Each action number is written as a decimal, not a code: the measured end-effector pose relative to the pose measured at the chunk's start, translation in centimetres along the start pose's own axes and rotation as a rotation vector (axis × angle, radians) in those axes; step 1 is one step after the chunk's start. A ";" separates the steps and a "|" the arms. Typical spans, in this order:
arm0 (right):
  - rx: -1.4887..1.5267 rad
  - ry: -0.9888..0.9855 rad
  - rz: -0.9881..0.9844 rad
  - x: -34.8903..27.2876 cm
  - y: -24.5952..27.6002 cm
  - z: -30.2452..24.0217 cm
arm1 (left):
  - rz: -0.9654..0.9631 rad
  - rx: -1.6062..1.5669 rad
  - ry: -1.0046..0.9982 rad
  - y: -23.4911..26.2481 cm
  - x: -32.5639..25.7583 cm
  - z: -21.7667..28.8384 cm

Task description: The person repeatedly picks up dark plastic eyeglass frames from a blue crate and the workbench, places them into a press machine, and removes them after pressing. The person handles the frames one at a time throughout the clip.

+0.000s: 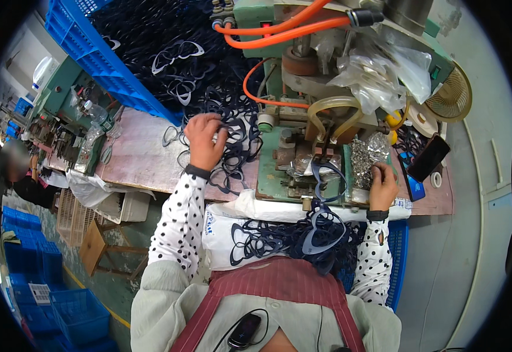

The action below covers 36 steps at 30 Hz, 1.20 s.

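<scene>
My left hand point(205, 141) is at the near edge of a heap of dark eyeglass frame fronts point(235, 138), its fingers curled in toward the thumb. What lies in them, if anything, I cannot make out. My right hand point(383, 186) pinches its fingertips together beside a pile of small metal parts point(361, 164); anything between them is too small to tell. A dark blue frame front point(328, 180) sits at the head of the green bench press point(272, 176), between my two hands and touched by neither. More frame fronts point(323, 234) lie in a pile by my lap.
A blue crate point(118, 64) full of dark frame fronts stands at the back left. Orange hoses point(285, 35) and a plastic bag point(379, 70) hang about the press. At right lie a black phone point(429, 158) and a blue box point(411, 182); a fan point(452, 94) stands behind.
</scene>
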State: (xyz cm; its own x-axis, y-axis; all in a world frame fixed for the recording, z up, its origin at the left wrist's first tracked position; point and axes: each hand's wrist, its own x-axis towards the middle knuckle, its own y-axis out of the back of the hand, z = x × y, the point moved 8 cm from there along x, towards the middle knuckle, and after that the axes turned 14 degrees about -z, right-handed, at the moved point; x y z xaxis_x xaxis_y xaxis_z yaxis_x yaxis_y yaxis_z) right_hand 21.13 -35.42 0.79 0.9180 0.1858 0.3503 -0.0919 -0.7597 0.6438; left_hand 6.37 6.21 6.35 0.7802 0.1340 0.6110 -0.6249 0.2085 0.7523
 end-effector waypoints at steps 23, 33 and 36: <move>0.644 -0.008 -0.378 0.0 -2.8 -14.0 | -0.113 -0.501 -0.748 0.6 -2.8 22.3; 0.735 0.076 -0.366 0.8 -2.5 -13.6 | -0.242 -0.578 -0.924 1.0 -2.6 23.2; 0.336 0.110 -0.145 2.4 -0.3 -7.4 | -0.303 -0.621 -0.964 -0.9 -2.3 22.9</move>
State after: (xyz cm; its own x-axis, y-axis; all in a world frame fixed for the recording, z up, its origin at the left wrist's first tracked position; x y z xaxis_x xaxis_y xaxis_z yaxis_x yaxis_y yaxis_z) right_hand 20.51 -30.16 6.43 0.8635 0.3583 0.3551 0.1843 -0.8793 0.4391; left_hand 4.57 -16.46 9.88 0.3860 -0.7316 0.5619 -0.0911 0.5759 0.8124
